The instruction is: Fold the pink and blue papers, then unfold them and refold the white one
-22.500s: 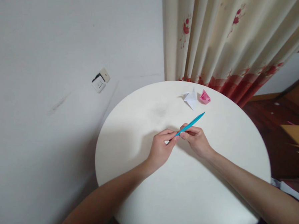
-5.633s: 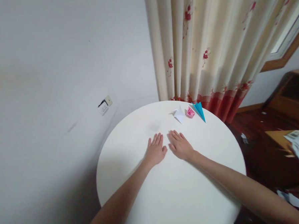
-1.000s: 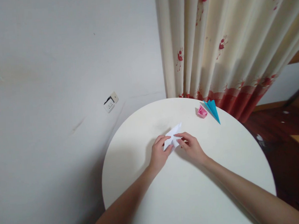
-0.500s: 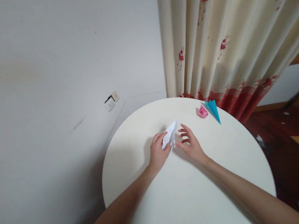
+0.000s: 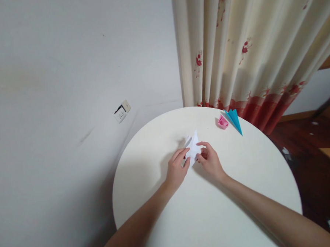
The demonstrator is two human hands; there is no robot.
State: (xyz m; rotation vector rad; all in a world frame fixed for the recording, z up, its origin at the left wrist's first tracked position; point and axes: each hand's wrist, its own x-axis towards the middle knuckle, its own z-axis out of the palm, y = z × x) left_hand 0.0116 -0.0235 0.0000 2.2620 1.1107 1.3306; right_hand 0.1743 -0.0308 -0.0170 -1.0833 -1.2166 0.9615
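A folded piece of white paper (image 5: 193, 148) is held up just above the round white table (image 5: 154, 138). At its left edge my left hand (image 5: 177, 168) grips it between thumb and fingers. On the opposite side my right hand (image 5: 211, 161) pinches it, thumb at the near face and index finger along the upper edge. A narrow point of the paper sticks up away from me, and a folded flap stands at its upper left. The fingertips behind the paper are partly hidden.
Toward the table's far right edge lie a pink folded paper piece (image 5: 223, 122) and a blue paper plane (image 5: 235, 121). A floral curtain (image 5: 222, 61) hangs behind them. The wall with a socket (image 5: 120, 114) borders the table's left side. Scraps lie on the dark floor at right.
My right hand, open beside the paper before, has moved in and closed on its right side. The paper has turned so its broader face shows.
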